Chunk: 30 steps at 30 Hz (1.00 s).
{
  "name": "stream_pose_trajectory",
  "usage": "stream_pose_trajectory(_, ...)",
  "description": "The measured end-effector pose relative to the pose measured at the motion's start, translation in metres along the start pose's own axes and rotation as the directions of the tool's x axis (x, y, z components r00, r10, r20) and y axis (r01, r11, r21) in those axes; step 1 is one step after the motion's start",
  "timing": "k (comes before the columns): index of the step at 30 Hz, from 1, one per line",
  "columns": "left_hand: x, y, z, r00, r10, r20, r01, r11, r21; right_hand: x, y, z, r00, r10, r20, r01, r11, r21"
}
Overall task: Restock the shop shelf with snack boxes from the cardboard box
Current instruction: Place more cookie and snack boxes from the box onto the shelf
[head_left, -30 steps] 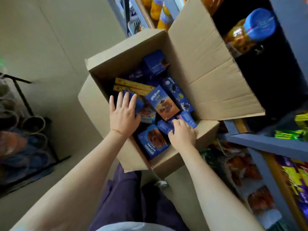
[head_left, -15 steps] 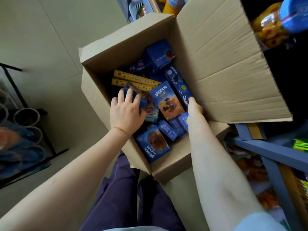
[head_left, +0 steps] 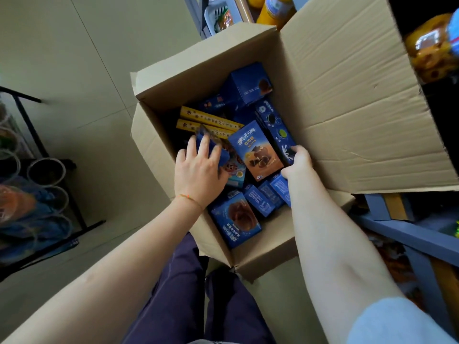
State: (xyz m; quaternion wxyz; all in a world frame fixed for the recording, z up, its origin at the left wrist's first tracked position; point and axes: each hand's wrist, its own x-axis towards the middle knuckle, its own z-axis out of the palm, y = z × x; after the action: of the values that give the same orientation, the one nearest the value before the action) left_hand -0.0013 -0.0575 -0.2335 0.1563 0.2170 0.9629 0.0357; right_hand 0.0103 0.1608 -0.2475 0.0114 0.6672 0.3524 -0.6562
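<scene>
An open cardboard box [head_left: 347, 100] stands on the floor in front of me, holding several blue snack boxes and two long yellow boxes [head_left: 211, 119]. My left hand [head_left: 198, 170] is inside it, its fingers curled round a small blue box [head_left: 213, 150] at the left. My right hand [head_left: 296, 161] grips the near end of a dark blue snack box with cookie pictures [head_left: 275, 130] that lies along the right wall. A blue and brown snack box [head_left: 255, 150] lies between my hands.
The blue shop shelf [head_left: 407, 234] with snack packets is at the right, partly behind the raised flap. A jar with a blue lid [head_left: 432, 45] sits above it. A black wire rack with cups [head_left: 44, 175] stands at the left. My legs are below the box.
My right hand has closed on the end of the dark blue box by the right wall. My left hand has curled round the small blue box.
</scene>
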Motion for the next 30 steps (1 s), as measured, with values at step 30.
stream_pose_trajectory(30, -0.066, 0.148, -0.186, 0.886, 0.419, 0.2, 0.358, -0.342, -0.869, -0.26, -0.047, -0.18, 0.822, -0.364, 0.439, 0.203, 0.906, 0.372)
